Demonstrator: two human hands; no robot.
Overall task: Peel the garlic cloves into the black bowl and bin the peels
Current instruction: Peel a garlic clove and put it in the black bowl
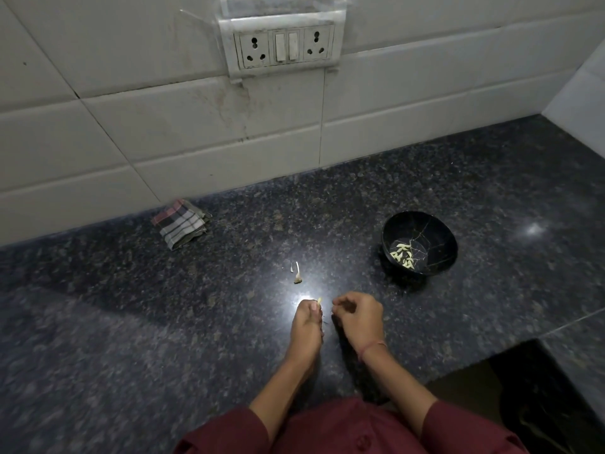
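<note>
One garlic clove (319, 300) protrudes from the curled fingers (307, 307) of the left hand (306, 327), which grip it above the desk (163, 322). The right hand (358, 317) sits just beside it with its fingers curled; whether they pinch a peel cannot be determined. The black bowl (442, 240), further right, holds peeled cloves (403, 252).

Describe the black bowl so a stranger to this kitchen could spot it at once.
Start at the dark speckled granite counter under the white tiled wall. On its right side, beyond the right hand, sits the black bowl. It is the only vessel there, with pale peeled garlic cloves inside.
</note>
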